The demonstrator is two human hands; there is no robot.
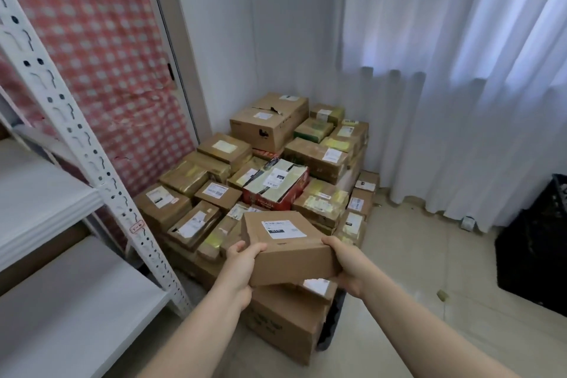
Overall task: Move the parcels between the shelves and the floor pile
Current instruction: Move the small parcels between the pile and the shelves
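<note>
Holds one flat brown parcel (288, 248) in the air, label face up, above the near edge of the floor pile (276, 169). Reaches forward and down with both forearms bare. Grips the parcel's near left corner with the left hand (242, 267): thumb on top, fingers (245, 250) curled round the corner. Grips the right edge with the right hand (343, 267): thumb along the top rim, the rest wrapped under the side.

Count: two hands, one held parcel, one white label on it. In the pile: well over twenty parcels, exact number not readable; one red box (276, 184) among brown ones, near the middle. Directly beneath the held parcel: one large carton (285, 325) with a smaller parcel on it.

At the left: shelves (46, 193), two white boards visible, one perforated upright post (76, 132) between boards and pile. Behind the post: red checked cloth (101, 70). Behind and right of the pile: white curtain (460, 70). At the floor's right edge: one black crate (540, 242), well apart from the pile.
</note>
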